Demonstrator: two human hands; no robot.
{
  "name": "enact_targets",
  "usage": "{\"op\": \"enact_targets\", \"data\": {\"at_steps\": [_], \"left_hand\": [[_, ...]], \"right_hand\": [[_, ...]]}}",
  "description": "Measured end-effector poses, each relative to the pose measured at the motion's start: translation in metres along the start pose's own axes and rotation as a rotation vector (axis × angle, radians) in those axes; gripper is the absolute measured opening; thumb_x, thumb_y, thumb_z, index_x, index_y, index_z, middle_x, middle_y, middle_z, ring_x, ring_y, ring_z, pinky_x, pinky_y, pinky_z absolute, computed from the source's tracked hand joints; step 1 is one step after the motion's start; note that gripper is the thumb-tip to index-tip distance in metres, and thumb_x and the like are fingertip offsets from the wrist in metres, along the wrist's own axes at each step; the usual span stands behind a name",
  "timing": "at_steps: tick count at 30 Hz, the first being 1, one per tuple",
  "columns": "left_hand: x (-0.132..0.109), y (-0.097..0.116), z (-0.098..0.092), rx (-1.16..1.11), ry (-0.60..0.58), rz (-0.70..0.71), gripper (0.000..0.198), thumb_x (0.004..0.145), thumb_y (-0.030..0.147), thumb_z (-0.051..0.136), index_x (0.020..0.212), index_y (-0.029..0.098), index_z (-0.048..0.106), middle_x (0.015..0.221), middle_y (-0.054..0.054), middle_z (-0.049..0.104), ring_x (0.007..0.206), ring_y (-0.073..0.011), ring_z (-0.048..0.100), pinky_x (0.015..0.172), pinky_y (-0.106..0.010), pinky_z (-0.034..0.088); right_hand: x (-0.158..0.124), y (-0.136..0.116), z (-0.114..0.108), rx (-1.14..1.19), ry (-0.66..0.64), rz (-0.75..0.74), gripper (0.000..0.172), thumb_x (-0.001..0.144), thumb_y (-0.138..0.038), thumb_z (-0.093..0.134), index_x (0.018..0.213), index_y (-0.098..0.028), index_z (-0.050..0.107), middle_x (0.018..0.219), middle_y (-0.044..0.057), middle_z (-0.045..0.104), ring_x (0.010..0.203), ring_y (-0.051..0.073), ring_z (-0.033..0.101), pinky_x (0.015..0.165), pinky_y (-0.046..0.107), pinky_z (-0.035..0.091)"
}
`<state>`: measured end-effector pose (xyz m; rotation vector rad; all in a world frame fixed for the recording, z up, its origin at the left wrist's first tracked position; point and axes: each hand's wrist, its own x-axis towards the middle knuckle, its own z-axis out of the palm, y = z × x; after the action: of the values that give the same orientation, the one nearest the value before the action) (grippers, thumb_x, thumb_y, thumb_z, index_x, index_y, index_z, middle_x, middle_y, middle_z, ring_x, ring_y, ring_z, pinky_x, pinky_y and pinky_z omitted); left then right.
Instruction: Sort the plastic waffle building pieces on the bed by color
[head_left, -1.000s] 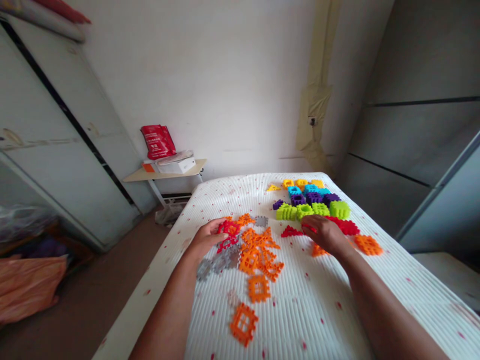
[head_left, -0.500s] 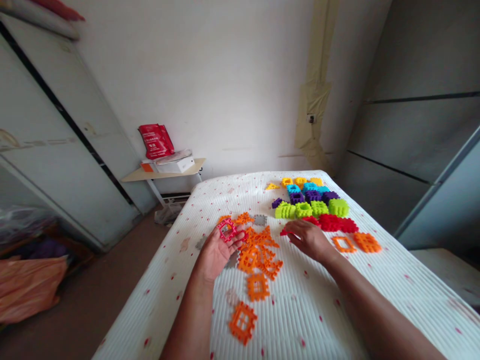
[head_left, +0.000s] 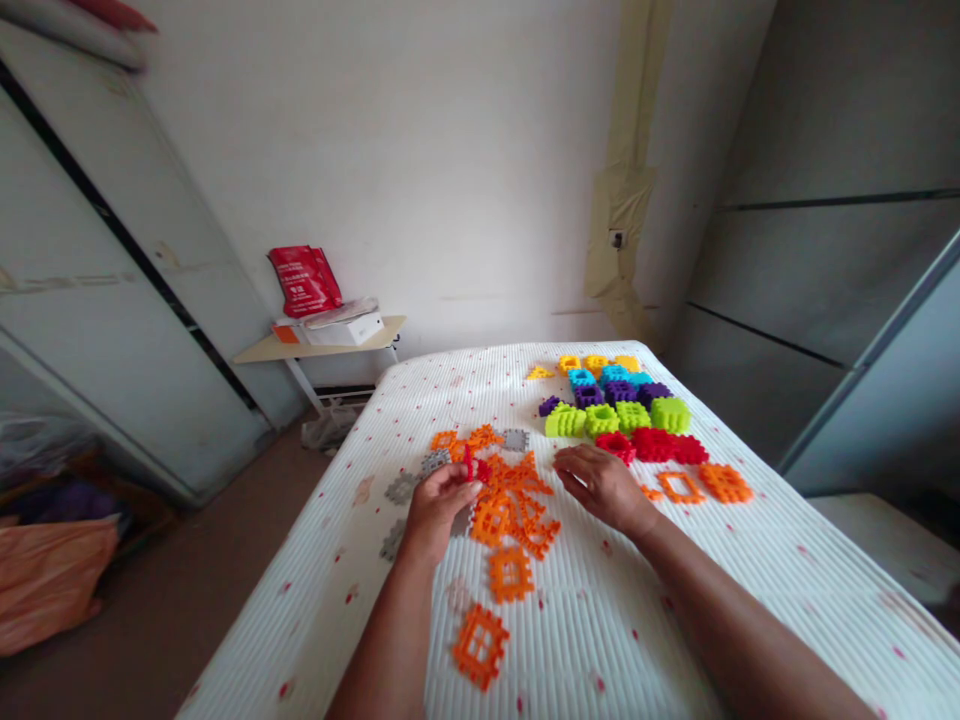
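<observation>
My left hand (head_left: 439,505) is closed in a pinch on a red building tile (head_left: 470,464), which stands nearly edge-on above the pile. Just beyond the fingertips lies more red, partly covered. Orange building tiles (head_left: 517,500) lie in a loose heap right beside this hand, with grey tiles (head_left: 403,488) on its other side. My right hand (head_left: 604,485) hovers or rests low over the bed, fingers curled together; whatever they hold is hidden. Close beyond it sits a row of red tiles (head_left: 660,445). A hollow orange square (head_left: 681,487) and an orange stack (head_left: 726,482) lie to its right.
Stacks of lime green (head_left: 670,413), purple, blue and yellow tiles (head_left: 568,365) stand in rows toward the bed's far end. Two orange window tiles (head_left: 481,646) lie near me. A small table (head_left: 259,349) with a red bag stands back left. Cabinets flank the bed.
The red tile in my left hand has turned from face-up to nearly edge-on as the fingers pinched. My right hand drew slightly back left; the red piece at its fingertips is out of sight.
</observation>
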<state>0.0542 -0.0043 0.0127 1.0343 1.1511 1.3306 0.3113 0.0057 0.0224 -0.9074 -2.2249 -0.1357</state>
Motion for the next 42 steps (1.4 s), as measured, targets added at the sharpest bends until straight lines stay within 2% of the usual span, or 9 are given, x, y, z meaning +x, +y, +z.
{"op": "enact_targets", "data": {"at_steps": [5, 9, 13, 17, 23, 29, 33, 37, 42], "left_hand": [[0.004, -0.011, 0.001, 0.475, 0.076, 0.277, 0.023, 0.056, 0.023, 0.068, 0.077, 0.02, 0.058, 0.07, 0.002, 0.058, 0.065, -0.0133, 0.053, 0.064, -0.026, 0.042], [0.001, -0.013, 0.008, 0.725, 0.075, 0.411, 0.017, 0.059, 0.018, 0.062, 0.072, 0.022, 0.053, 0.07, 0.002, 0.053, 0.062, -0.0132, 0.048, 0.063, -0.026, 0.039], [-0.005, -0.012, 0.021, 0.778, 0.006, 0.502, 0.017, 0.058, 0.013, 0.058, 0.065, 0.023, 0.046, 0.067, 0.002, 0.048, 0.066, -0.015, 0.047, 0.068, -0.027, 0.039], [-0.009, -0.015, 0.03, 0.746, -0.071, 0.564, 0.019, 0.059, 0.01, 0.056, 0.065, 0.023, 0.044, 0.07, 0.0, 0.049, 0.078, -0.0183, 0.05, 0.076, -0.03, 0.04], [-0.012, -0.022, 0.032, 0.814, -0.124, 0.593, 0.018, 0.062, 0.011, 0.057, 0.067, 0.022, 0.045, 0.08, -0.003, 0.053, 0.08, -0.0187, 0.052, 0.071, -0.029, 0.041], [-0.014, -0.02, 0.035, 0.738, -0.146, 0.553, 0.017, 0.06, 0.011, 0.059, 0.072, 0.022, 0.053, 0.085, -0.003, 0.059, 0.08, -0.0176, 0.053, 0.073, -0.029, 0.042], [-0.014, -0.015, 0.032, 0.535, -0.151, 0.376, 0.037, 0.057, 0.015, 0.065, 0.091, 0.023, 0.058, 0.089, -0.003, 0.061, 0.079, -0.0174, 0.055, 0.072, -0.029, 0.043], [-0.013, -0.011, 0.027, 0.281, -0.147, 0.186, 0.036, 0.062, 0.025, 0.063, 0.097, 0.022, 0.054, 0.076, 0.0, 0.06, 0.067, -0.0144, 0.056, 0.064, -0.026, 0.043], [-0.014, -0.009, 0.027, 0.209, -0.147, 0.092, 0.033, 0.063, 0.028, 0.065, 0.092, 0.021, 0.053, 0.064, 0.004, 0.058, 0.052, -0.0104, 0.05, 0.053, -0.023, 0.039]], "right_hand": [[0.001, -0.002, -0.001, 0.009, 0.011, 0.003, 0.019, 0.091, -0.019, 0.043, 0.089, -0.016, 0.062, 0.089, 0.011, 0.067, 0.084, 0.019, 0.062, 0.074, 0.032, 0.05], [0.001, -0.007, 0.001, 0.052, 0.026, -0.001, 0.017, 0.089, -0.019, 0.045, 0.094, -0.017, 0.061, 0.092, 0.01, 0.067, 0.084, 0.019, 0.063, 0.073, 0.033, 0.052], [0.0, -0.016, 0.007, 0.119, -0.017, -0.019, 0.022, 0.088, -0.026, 0.05, 0.107, -0.018, 0.059, 0.105, 0.012, 0.065, 0.095, 0.021, 0.062, 0.08, 0.035, 0.052], [-0.001, -0.027, 0.016, 0.146, -0.07, -0.054, 0.037, 0.086, -0.029, 0.053, 0.121, -0.019, 0.052, 0.125, 0.016, 0.054, 0.109, 0.023, 0.056, 0.087, 0.037, 0.05], [0.002, -0.03, 0.02, 0.118, -0.071, -0.085, 0.038, 0.086, -0.027, 0.054, 0.123, -0.019, 0.051, 0.12, 0.015, 0.057, 0.104, 0.023, 0.057, 0.084, 0.037, 0.051], [0.002, -0.027, 0.017, 0.13, -0.07, -0.119, 0.038, 0.085, -0.027, 0.055, 0.122, -0.02, 0.052, 0.116, 0.014, 0.06, 0.102, 0.023, 0.058, 0.084, 0.039, 0.049], [0.003, -0.022, 0.012, 0.184, -0.029, -0.098, 0.038, 0.084, -0.029, 0.057, 0.121, -0.02, 0.052, 0.114, 0.014, 0.061, 0.1, 0.023, 0.058, 0.083, 0.04, 0.049], [0.003, -0.022, 0.011, 0.227, -0.037, -0.092, 0.039, 0.083, -0.028, 0.057, 0.121, -0.021, 0.052, 0.114, 0.012, 0.062, 0.101, 0.023, 0.057, 0.084, 0.04, 0.048], [0.004, -0.026, 0.012, 0.222, -0.086, -0.096, 0.039, 0.081, -0.027, 0.059, 0.119, -0.021, 0.054, 0.117, 0.01, 0.06, 0.104, 0.022, 0.054, 0.088, 0.038, 0.044]]}}
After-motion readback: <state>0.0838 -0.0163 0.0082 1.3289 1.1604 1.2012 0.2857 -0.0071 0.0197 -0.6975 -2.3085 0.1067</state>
